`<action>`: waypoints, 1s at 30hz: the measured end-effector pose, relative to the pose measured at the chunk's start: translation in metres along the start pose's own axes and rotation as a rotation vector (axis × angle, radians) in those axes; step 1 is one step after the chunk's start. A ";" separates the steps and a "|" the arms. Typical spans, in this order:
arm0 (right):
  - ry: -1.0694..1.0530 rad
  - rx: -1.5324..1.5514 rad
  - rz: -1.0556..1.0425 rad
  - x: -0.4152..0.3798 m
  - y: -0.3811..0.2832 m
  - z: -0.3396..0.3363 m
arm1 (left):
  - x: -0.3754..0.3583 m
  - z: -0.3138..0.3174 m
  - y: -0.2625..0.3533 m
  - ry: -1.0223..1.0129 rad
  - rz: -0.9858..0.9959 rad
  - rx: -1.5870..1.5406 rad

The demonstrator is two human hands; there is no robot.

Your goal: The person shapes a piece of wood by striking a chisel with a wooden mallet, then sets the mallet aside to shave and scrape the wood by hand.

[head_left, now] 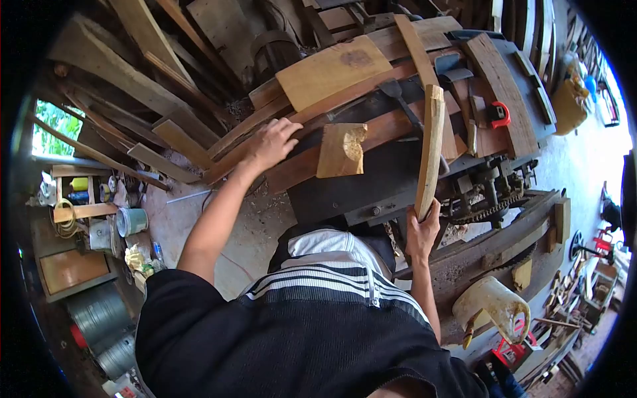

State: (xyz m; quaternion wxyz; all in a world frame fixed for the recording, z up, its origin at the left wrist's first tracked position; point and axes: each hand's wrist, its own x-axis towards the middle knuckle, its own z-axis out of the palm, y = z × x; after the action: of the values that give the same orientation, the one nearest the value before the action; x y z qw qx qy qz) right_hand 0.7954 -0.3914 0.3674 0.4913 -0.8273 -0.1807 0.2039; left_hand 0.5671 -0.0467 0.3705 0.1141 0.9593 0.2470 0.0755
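Observation:
My right hand is closed around the lower end of a pale wooden stick, which stands up over the machine's near edge. My left hand rests its slightly bent fingers on a long reddish plank, gripping nothing that I can see. Just right of that hand, a small wooden block with a rough notch lies across another reddish plank. Beyond are a wide yellowish board and a dark flat-bladed tool.
Planks cover the dark machine table. A red tape measure sits at its right. Below are a chain and a whitish plastic jug. Boards lean at the left, above a bucket.

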 end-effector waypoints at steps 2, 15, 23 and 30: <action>-0.031 -0.022 -0.047 0.010 -0.009 0.009 | -0.001 -0.004 0.018 0.014 -0.042 0.108; -0.049 -0.086 -0.044 -0.005 -0.038 0.052 | 0.022 -0.031 0.012 0.439 0.028 -0.247; -0.066 -0.034 -0.063 0.016 -0.051 0.058 | 0.108 -0.030 0.078 0.838 -0.214 -1.475; 0.019 -0.128 -0.122 0.013 -0.075 0.051 | 0.163 -0.061 0.109 0.856 -0.015 -1.732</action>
State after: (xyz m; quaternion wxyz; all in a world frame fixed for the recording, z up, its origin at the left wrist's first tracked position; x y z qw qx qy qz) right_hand 0.7727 -0.3135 0.4101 0.4505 -0.8464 -0.2387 0.1539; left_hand 0.7464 -0.0488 0.4715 0.6826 0.4324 0.1324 0.5741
